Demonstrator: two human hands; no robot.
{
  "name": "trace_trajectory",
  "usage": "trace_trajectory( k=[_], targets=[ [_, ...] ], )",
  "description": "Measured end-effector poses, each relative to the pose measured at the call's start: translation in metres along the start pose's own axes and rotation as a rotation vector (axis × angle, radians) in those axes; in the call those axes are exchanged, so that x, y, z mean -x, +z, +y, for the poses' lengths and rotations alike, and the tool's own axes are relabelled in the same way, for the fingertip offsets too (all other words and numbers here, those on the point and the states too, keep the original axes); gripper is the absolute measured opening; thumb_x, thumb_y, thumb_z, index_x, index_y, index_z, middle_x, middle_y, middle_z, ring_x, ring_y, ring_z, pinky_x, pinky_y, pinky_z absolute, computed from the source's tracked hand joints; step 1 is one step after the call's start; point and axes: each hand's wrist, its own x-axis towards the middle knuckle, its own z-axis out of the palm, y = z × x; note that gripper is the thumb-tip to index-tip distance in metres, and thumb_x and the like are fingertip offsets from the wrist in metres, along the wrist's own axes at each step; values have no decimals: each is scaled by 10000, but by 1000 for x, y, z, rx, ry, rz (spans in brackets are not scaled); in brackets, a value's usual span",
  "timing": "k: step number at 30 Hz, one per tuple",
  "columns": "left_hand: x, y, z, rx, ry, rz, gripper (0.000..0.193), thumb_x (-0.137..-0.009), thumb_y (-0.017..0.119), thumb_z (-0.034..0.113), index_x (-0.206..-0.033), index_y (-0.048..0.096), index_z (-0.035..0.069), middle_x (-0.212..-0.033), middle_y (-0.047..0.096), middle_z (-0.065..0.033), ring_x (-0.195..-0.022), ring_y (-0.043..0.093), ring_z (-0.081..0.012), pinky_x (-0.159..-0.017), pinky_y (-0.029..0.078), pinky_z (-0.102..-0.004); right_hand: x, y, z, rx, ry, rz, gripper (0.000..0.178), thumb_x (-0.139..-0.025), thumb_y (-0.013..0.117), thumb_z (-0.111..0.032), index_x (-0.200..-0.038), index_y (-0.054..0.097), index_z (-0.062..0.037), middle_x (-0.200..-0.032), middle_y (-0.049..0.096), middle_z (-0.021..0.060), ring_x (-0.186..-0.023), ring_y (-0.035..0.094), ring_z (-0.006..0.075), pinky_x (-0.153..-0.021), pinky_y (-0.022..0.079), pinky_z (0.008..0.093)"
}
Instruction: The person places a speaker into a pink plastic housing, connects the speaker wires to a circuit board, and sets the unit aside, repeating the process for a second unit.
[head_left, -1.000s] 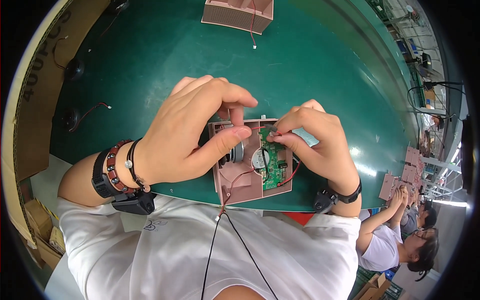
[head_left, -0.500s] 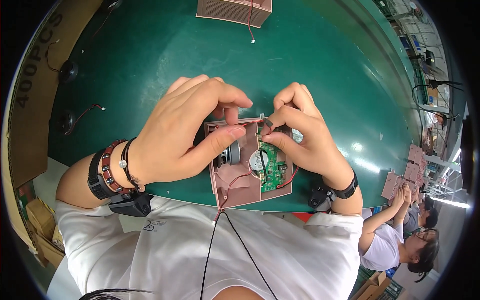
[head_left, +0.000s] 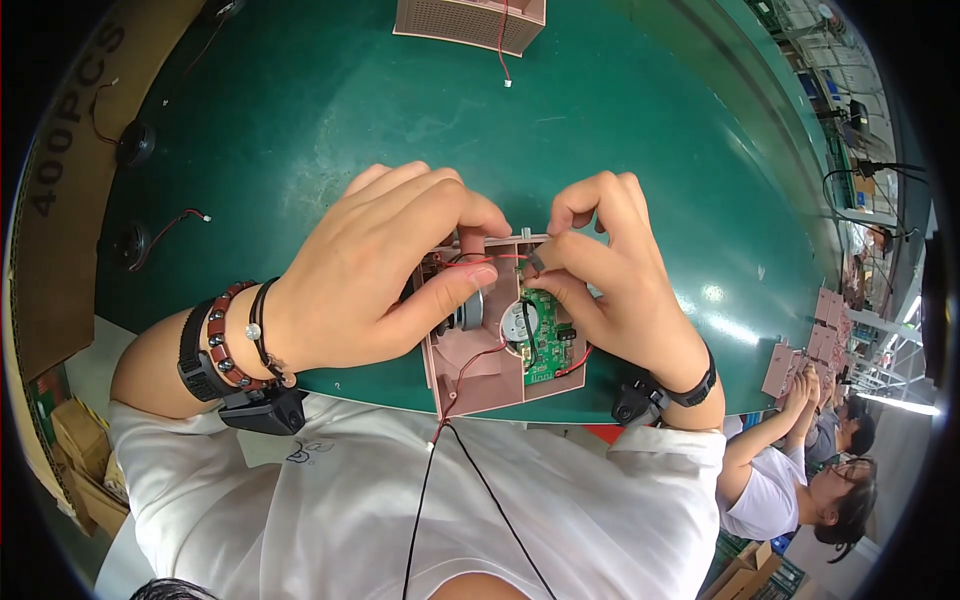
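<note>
An open pink speaker housing (head_left: 485, 395) lies in front of me. Inside it are a round speaker (head_left: 467, 308) on the left and a green circuit board (head_left: 545, 350) on the right, with a round pale disc (head_left: 518, 322) beside the board. My left hand (head_left: 390, 265) reaches over the far left wall, its thumb and a curled finger closed around a red wire (head_left: 505, 257); its index fingertip lies near the far rim. My right hand (head_left: 620, 275) pinches a small dark strip (head_left: 536, 261) at the wire's right end, above the board. Its fingertips partly hide the contact.
Another pink housing (head_left: 470, 28) with a dangling wire stands at the far side of the green table (head_left: 350, 110). Loose speakers (head_left: 136, 143) lie at the left beside a cardboard box (head_left: 60, 200). At the right, a co-worker (head_left: 790, 490) handles pink housings (head_left: 785, 368).
The left index fingertip has come down toward the housing's far rim. The red wire now shows more between my hands, and my right fingers have shifted slightly.
</note>
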Motion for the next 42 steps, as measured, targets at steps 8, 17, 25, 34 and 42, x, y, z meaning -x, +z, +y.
trace_trajectory(
  k=[8, 17, 25, 34, 42],
  targets=[
    [0, 1, 0, -8, 10, -4, 280, -805, 658, 59, -1071, 573, 35, -859, 593, -68, -783, 554, -233, -737, 392, -347, -2, -4, -7, 70, 34, -12, 230, -639, 761, -12, -781, 588, -62, -950, 487, 72, -846, 449, 268, -747, 380, 377],
    [3, 8, -3, 13, -72, -60, 333, -816, 655, 82, -1119, 542, 2, -1032, 556, -140, -864, 560, -290, -774, 479, -358, -13, -8, -16, 94, 40, -85, 263, -647, 731, 13, -795, 522, -49, -943, 483, 87, -844, 455, 291, -742, 391, 386],
    [3, 10, -4, 25, -78, -40, 295, -840, 657, 173, -1068, 551, 19, -970, 546, -120, -867, 543, -300, -767, 438, -386, -15, -13, -12, 46, 30, -166, 255, -660, 719, 22, -803, 515, -33, -944, 485, 85, -858, 458, 279, -751, 396, 378],
    [2, 2, -5, -31, -64, -143, 347, -827, 641, 133, -1122, 536, -17, -1053, 568, -169, -913, 559, -332, -814, 459, -391, -14, -14, 2, -204, 82, -141, 197, -696, 704, 50, -789, 538, -1, -928, 500, 94, -841, 521, 263, -707, 441, 349],
    [2, 4, -6, -14, -57, -96, 315, -852, 647, 197, -1085, 556, 5, -974, 558, -135, -878, 553, -316, -783, 448, -396, -12, -11, 2, -200, 107, -140, 179, -712, 704, 44, -792, 550, 3, -910, 516, 86, -777, 543, 248, -664, 453, 353]
  ],
)
